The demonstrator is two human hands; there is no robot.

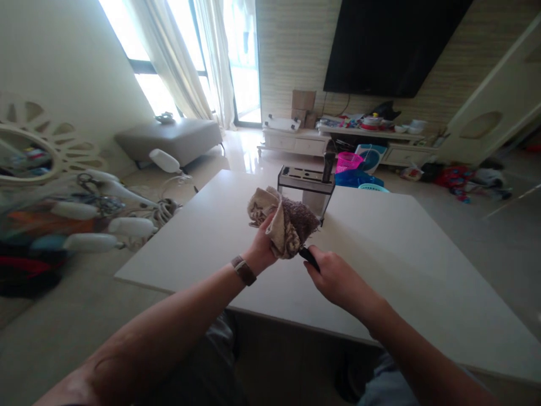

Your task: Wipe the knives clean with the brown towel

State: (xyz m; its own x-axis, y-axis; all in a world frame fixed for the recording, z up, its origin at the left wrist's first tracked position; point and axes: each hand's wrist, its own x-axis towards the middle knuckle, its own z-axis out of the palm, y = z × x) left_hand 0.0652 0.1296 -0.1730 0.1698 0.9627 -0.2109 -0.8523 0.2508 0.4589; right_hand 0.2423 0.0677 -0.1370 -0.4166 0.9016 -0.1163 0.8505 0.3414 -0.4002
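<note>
Because whatever sits past the black handle (310, 258) is hidden in the cloth bundle (296, 223), we'd treat it as possibly sharp: thick folds between it and the left fingers, firm right grip, short strokes running away from the handle, and room left before the rack (291, 179) just beyond. Hands apart: our left hand (262, 248) is clamped on the bundle, some fingers out of sight; our right hand (332, 273) is closed around the handle. Bundle is above the table (372, 293), near side of the rack. Counts: one bundle (can't tell if one cloth or two), one handle in hand, one rack, one upright dark handle (328, 166) at its right end, one table, one wristband (244, 270) on the left, one pink basket (350, 162) far right of the rack.
</note>
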